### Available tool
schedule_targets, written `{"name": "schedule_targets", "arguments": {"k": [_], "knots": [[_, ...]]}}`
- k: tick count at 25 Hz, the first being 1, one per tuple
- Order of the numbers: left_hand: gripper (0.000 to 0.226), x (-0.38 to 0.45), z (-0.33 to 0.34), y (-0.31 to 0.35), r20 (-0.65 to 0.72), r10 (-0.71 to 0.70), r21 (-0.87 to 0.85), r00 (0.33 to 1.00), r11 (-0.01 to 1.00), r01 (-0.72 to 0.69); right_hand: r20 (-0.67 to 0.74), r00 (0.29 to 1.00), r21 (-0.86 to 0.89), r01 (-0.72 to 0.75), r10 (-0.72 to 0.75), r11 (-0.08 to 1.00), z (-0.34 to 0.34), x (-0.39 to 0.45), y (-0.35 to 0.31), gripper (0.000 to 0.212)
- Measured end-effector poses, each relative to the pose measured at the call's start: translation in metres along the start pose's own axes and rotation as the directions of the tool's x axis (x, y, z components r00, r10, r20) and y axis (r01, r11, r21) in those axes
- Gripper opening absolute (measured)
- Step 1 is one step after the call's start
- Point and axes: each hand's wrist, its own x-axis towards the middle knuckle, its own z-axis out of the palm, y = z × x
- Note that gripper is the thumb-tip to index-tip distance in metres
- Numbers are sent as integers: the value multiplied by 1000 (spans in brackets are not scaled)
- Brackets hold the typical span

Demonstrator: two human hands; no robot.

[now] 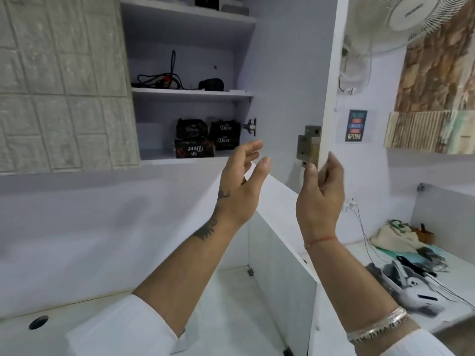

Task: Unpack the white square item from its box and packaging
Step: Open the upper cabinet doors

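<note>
Several dark boxes (194,148) printed with "Dove" are stacked on the lowest shelf of an open wall cupboard (190,93). No white square item shows. My left hand (240,186) is raised just right of and below those boxes, fingers apart, holding nothing. My right hand (321,191) is up beside the edge of the open cupboard door (327,98), just under its metal lock (308,146); its fingers are curled loosely and apart, and nothing is in them.
Black cables (159,79) and a dark adapter (211,84) lie on the middle shelf. A wall fan (411,19) hangs at top right. A white desk (457,273) at right carries a bag, wires and a white device (416,291). A lower white compartment (280,253) stands open.
</note>
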Motion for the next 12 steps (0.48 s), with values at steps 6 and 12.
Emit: {"name": "schedule_targets", "arguments": {"k": [6, 12], "knots": [[38, 13, -90, -9, -196, 27, 28, 980, 999, -22, 298, 833, 13, 485, -466, 875, 98, -47, -29, 43], [43, 45, -235, -53, -247, 132, 536, 960, 844, 22, 738, 673, -20, -35, 39, 999, 310, -89, -10, 21]]}}
